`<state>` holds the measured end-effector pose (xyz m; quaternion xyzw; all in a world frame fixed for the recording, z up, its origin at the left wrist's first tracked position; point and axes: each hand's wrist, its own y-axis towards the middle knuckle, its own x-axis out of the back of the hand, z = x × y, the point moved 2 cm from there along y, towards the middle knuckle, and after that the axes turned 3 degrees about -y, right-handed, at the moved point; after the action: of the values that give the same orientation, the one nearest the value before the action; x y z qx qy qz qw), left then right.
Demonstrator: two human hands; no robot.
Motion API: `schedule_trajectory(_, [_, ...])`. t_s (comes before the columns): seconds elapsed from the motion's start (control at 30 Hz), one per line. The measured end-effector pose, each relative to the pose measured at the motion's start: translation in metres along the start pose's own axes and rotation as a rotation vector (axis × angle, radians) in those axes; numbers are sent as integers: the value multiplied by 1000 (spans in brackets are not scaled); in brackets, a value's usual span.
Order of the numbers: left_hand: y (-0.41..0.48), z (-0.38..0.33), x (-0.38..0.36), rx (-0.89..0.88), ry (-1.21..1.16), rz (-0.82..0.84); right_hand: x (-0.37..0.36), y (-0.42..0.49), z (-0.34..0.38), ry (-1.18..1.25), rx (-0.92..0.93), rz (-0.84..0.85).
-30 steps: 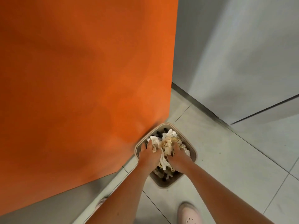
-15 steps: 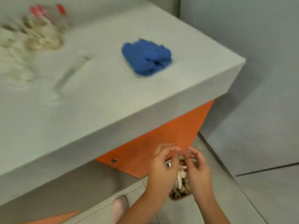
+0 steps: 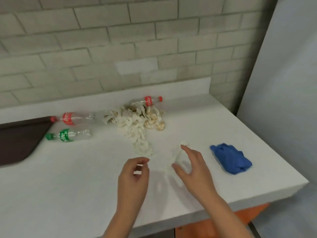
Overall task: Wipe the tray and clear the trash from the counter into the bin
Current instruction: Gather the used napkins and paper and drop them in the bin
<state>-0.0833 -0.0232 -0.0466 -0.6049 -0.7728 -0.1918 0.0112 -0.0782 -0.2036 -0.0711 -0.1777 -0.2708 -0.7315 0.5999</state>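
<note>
A pile of crumpled white and brownish tissues point(image 3: 137, 121) lies mid-counter, trailing toward me, with a few loose white scraps point(image 3: 173, 160) near my hands. My left hand point(image 3: 133, 176) hovers over the white counter point(image 3: 68, 177), fingers loosely curled, holding nothing. My right hand point(image 3: 192, 167) is spread open just above the loose scraps. A dark brown tray point(image 3: 18, 140) sits at the left edge. A blue cloth point(image 3: 231, 158) lies bunched to the right of my right hand. The bin is out of view.
Three empty plastic bottles lie on the counter: a red-labelled one point(image 3: 72, 118) and a green-labelled one point(image 3: 66, 134) beside the tray, another red-labelled one point(image 3: 147, 101) behind the tissues. A tiled wall runs behind; a grey panel point(image 3: 283, 83) stands right. The orange cabinet front point(image 3: 223, 224) shows below.
My view has swung up from the bin on the floor to the counter. Both hands left the trash in the bin and now hover empty over the counter.
</note>
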Motion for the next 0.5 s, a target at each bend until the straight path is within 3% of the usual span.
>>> schedule_trajectory(0.1, [45,27,20,67,91,14,-29,40,-1,-300,-47,185])
schedule_trajectory(0.2, [89,54,17,60,286,156,-62,60,-11,-406,-68,263])
schedule_trajectory(0.37, [138,81,-17,-21,588,538,-80,68,-27,-448,85,-161])
schedule_trajectory(0.43, [146,95,-28,-75,645,649,-79,69,-26,-372,50,-170])
schedule_trajectory(0.5, [148,108,-32,-140,595,648,-73,72,-24,-225,-52,-183])
